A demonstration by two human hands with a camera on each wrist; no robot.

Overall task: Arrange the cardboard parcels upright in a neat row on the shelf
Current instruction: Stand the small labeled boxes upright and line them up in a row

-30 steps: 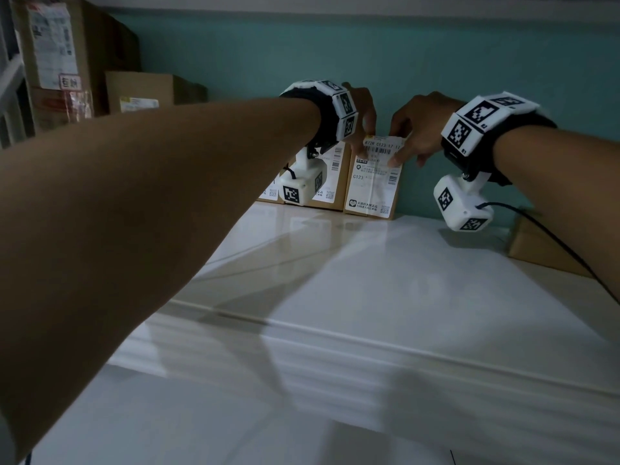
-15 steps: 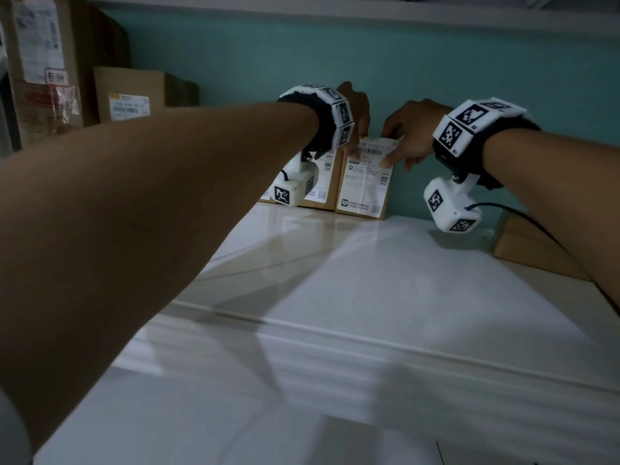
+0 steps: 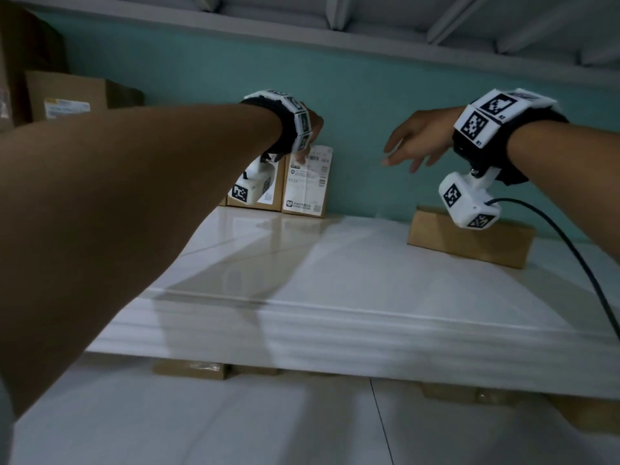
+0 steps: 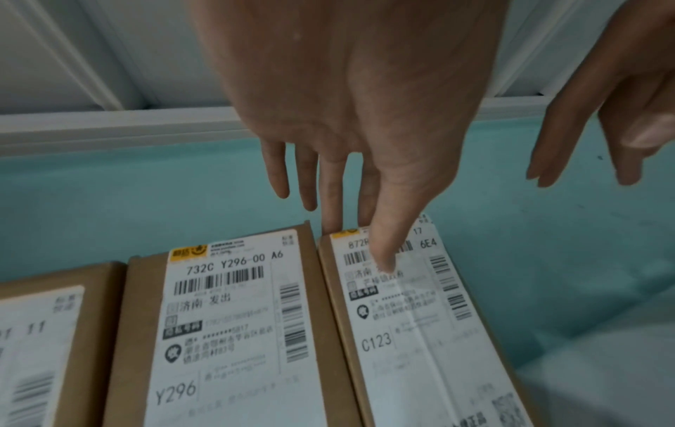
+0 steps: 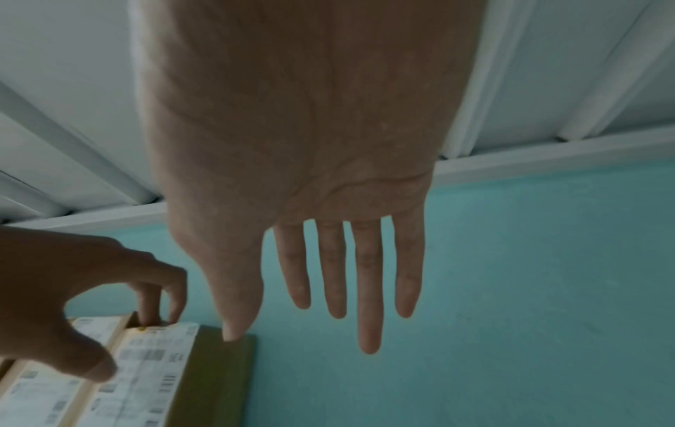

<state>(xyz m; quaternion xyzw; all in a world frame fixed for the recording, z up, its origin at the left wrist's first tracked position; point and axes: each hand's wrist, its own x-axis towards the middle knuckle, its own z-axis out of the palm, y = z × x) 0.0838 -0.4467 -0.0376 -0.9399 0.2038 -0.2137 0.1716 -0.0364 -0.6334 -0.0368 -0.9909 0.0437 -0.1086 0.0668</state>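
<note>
The left hand (image 4: pixel 350 95) pinches the top of the upright parcel labelled C123 (image 4: pixel 409 332), beside the Y296 parcel (image 4: pixel 226 332), while the right hand (image 5: pixel 292 130) hangs spread, holding nothing.

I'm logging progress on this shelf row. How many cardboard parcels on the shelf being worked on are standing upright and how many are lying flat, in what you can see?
Upright parcels: 3, namely the C123 parcel, the Y296 parcel and a third parcel left of it at the frame edge.
Flat parcels: 1, the flat parcel to the right.
Total: 4
</note>
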